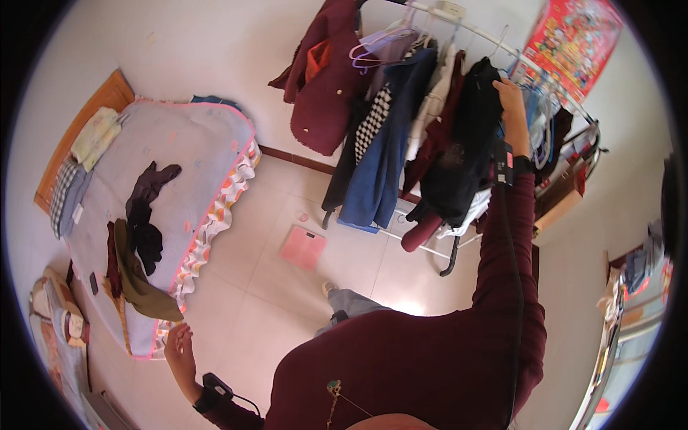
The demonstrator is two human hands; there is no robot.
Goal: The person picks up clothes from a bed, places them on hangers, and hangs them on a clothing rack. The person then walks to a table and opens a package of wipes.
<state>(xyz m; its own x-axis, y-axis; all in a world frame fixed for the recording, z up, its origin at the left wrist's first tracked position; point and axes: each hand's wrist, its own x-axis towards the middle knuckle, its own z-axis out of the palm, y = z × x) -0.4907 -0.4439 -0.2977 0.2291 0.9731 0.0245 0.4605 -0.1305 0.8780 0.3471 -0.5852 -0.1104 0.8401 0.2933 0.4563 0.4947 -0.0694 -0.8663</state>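
Observation:
My right hand (509, 99) is raised to the clothes rack (484, 33), its fingers closed on the top of a black garment (470, 134) near its hanger. Left of that garment hang a dark red one, a white one, a blue coat (376, 156) and a maroon coat (328, 107). My left hand (181, 344) is low at the left, empty, its fingers loosely curled, beside the end of an olive garment (137, 285) that lies over the bed's edge. A black garment (145, 220) and a dark red garment (113, 252) lie on the bed too.
The bed (188, 140) with a frilled skirt stands at the left, a phone (94, 283) on it. A pink scale (303, 247) lies on the tiled floor before the rack's metal feet. A wooden box (559, 212) is at the rack's right end.

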